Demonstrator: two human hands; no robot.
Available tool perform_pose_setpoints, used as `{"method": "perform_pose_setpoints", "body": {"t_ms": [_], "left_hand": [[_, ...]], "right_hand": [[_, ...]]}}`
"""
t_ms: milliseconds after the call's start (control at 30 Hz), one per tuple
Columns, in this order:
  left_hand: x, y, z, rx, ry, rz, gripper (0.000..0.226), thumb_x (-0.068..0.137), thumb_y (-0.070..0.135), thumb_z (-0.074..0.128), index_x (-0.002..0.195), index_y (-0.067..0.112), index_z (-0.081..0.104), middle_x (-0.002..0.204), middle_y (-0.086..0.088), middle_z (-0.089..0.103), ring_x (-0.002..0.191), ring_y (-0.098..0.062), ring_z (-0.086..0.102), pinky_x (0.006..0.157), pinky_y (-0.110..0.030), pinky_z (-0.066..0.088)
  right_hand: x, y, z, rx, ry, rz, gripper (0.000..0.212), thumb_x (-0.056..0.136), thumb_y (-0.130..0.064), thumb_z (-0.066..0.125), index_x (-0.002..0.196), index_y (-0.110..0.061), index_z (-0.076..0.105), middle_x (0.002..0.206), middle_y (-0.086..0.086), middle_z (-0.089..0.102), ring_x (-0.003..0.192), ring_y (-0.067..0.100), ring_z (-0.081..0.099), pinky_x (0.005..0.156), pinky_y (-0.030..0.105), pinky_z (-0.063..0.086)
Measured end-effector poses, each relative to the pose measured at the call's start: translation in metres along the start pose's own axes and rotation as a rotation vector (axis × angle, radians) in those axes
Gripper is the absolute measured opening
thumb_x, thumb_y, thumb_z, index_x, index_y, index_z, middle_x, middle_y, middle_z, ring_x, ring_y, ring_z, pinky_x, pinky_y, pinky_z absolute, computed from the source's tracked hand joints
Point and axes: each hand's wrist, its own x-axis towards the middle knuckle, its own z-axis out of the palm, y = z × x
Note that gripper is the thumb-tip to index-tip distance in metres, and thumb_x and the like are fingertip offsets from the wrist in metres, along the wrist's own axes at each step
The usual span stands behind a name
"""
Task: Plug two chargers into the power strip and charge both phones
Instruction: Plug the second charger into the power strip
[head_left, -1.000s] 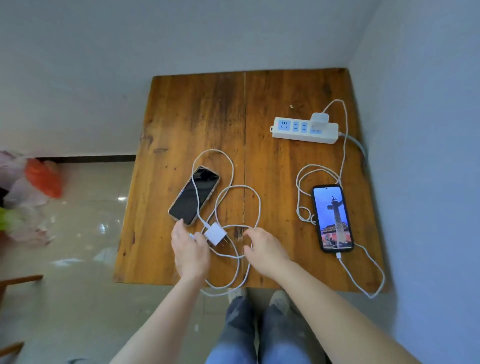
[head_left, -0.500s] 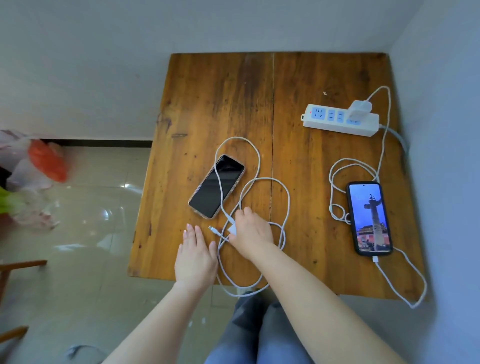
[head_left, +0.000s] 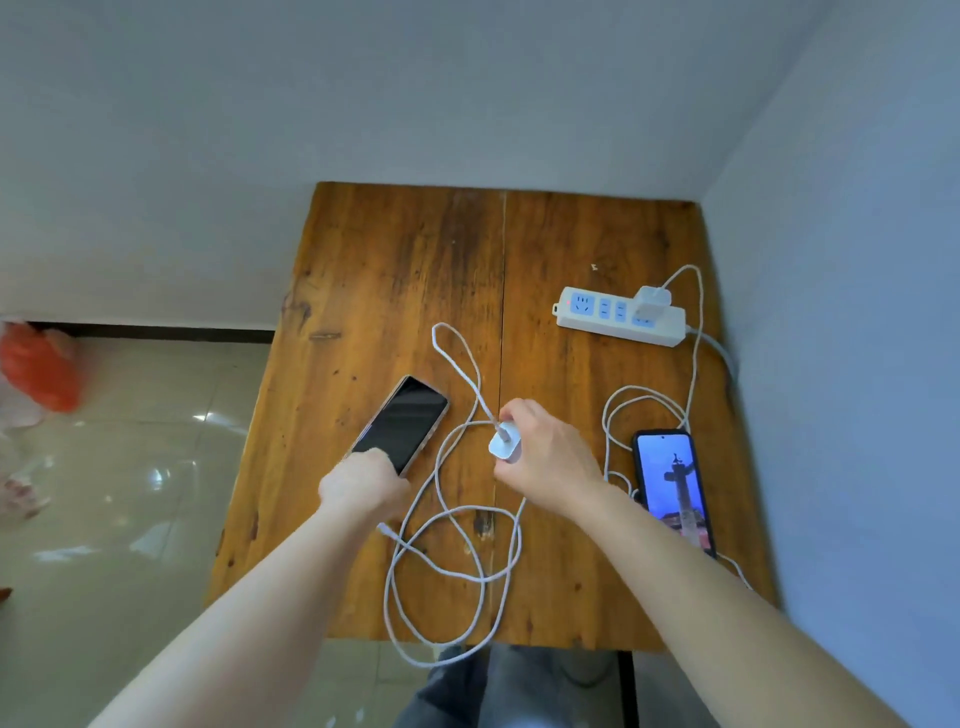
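Note:
My right hand (head_left: 548, 460) grips a white charger plug (head_left: 505, 442) lifted above the middle of the wooden table (head_left: 395, 270); its white cable (head_left: 457, 551) trails in loops to the near edge, with the free connector end (head_left: 385, 530) lying by my left wrist. My left hand (head_left: 363, 483) rests closed at the near end of a dark-screened phone (head_left: 404, 421). A white power strip (head_left: 618, 314) lies at the back right with one charger (head_left: 652, 300) plugged in. Its cable runs to a second phone (head_left: 670, 483) with a lit screen.
Walls close in behind and to the right of the table. A tiled floor lies to the left, with an orange bag (head_left: 39, 369) at the far left. The power strip's own lead (head_left: 719, 348) runs off the right edge.
My right hand lifted the white charger plug off the table and moved it up and right. My left hand moved up to the near end of the dark phone.

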Motion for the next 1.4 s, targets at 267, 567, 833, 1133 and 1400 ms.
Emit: {"method": "perform_pose_setpoints", "body": {"t_ms": [267,567,833,1133,1400], "left_hand": [[0.034,0.132,-0.02,-0.201,0.191,0.492,0.048,0.089,0.019,0.051,0.138,0.019,0.044,0.142,-0.004,0.048,0.126,-0.023,0.047,0.091,-0.034,0.048],[0.092,0.21,-0.008,-0.026,0.184,0.67,0.075,0.092,0.026,0.045,0.151,0.029,-0.002,0.161,0.004,-0.005,0.146,-0.019,-0.008,0.116,-0.041,0.01],[0.121,0.216,-0.005,-0.054,0.148,0.523,0.079,0.093,0.028,0.047,0.15,0.029,-0.008,0.162,0.001,0.0,0.147,-0.027,-0.002,0.115,-0.047,0.019],[0.126,0.215,-0.001,0.03,0.191,0.6,0.08,0.094,0.028,0.047,0.149,0.033,-0.011,0.161,0.0,0.0,0.147,-0.025,0.002,0.114,-0.044,0.021],[0.123,0.22,-0.007,-0.007,0.147,0.585,0.077,0.094,0.023,0.047,0.151,0.029,-0.004,0.161,0.003,0.007,0.147,-0.023,0.003,0.115,-0.045,0.023]], "right_hand": [[0.065,0.062,-0.098,0.223,0.091,0.158,0.036,0.078,-0.029,0.07,0.11,-0.034,0.053,0.125,-0.004,0.055,0.11,0.016,0.053,0.077,0.027,0.05],[0.165,0.108,-0.148,0.529,0.095,0.31,0.028,0.077,-0.024,0.074,0.103,-0.017,0.063,0.097,0.004,0.068,0.078,0.017,0.069,0.067,0.026,0.057],[0.205,0.113,-0.15,0.429,0.006,0.375,0.03,0.075,-0.044,0.07,0.083,-0.015,0.066,0.08,0.003,0.069,0.066,0.014,0.066,0.057,0.027,0.052],[0.208,0.131,-0.127,0.198,0.035,0.511,0.032,0.08,-0.049,0.063,0.069,-0.02,0.056,0.063,-0.007,0.063,0.051,0.01,0.064,0.042,0.017,0.039],[0.206,0.122,-0.125,0.063,0.07,0.421,0.038,0.077,-0.052,0.068,0.068,-0.015,0.06,0.067,0.0,0.065,0.051,0.012,0.061,0.044,0.017,0.036]]}}
